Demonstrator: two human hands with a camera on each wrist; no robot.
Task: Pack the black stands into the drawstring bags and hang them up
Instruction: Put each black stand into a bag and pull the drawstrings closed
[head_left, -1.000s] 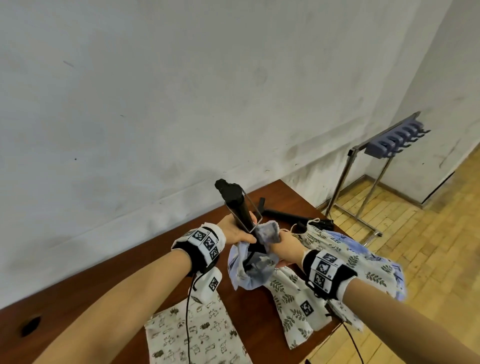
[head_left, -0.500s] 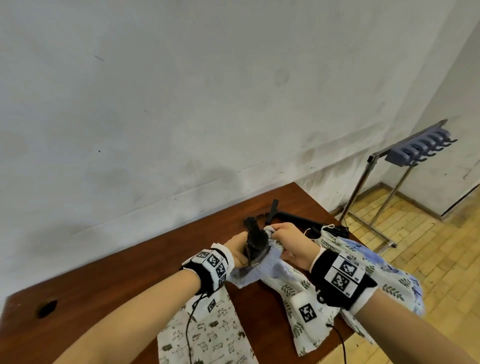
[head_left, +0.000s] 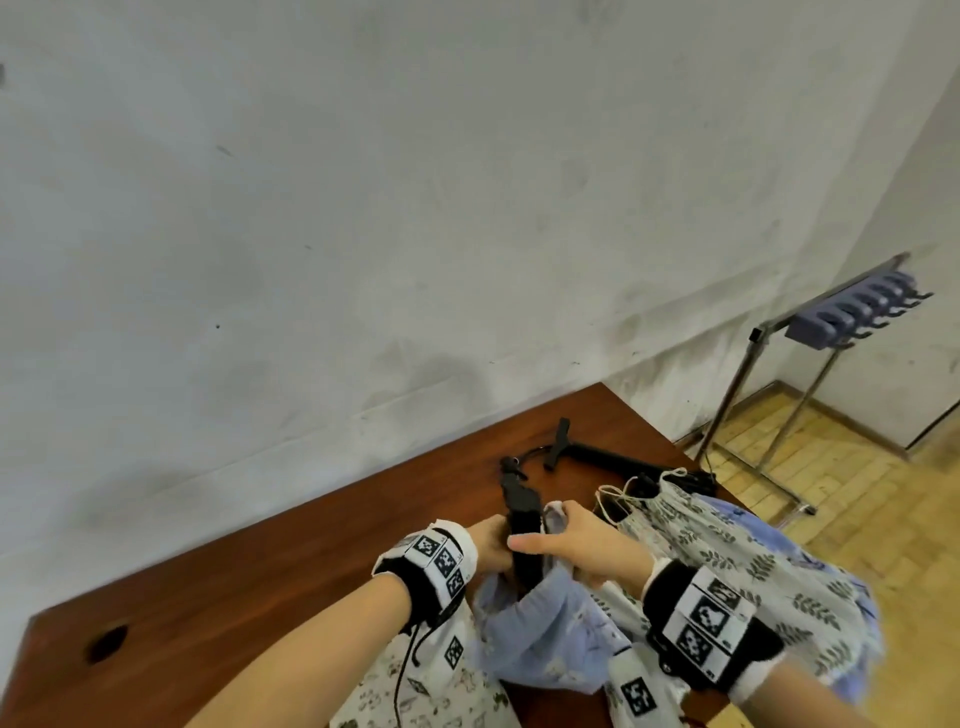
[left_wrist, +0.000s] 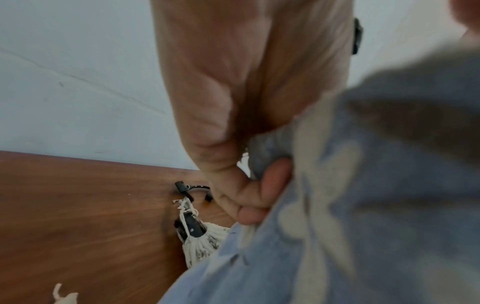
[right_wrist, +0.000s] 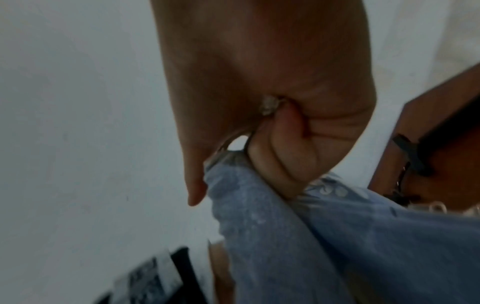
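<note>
Hands work nearest: the left hand (head_left: 491, 540) and right hand (head_left: 576, 545) each pinch the rim of the blue bag (head_left: 540, 629), with a black stand (head_left: 522, 525) only partly inside. Beyond, the leaf-print bag (head_left: 737, 561) looks filled, another stand (head_left: 597, 454) lies loose on the worktop (head_left: 260, 561), and the hook rack (head_left: 857, 312) is bare. Only the left wrist view shows that bag's gathered neck (left_wrist: 205, 238).

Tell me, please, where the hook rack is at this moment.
In the head view the hook rack stands at the far right, on the wooden floor in the room's corner, beyond the right end of the table.
</note>
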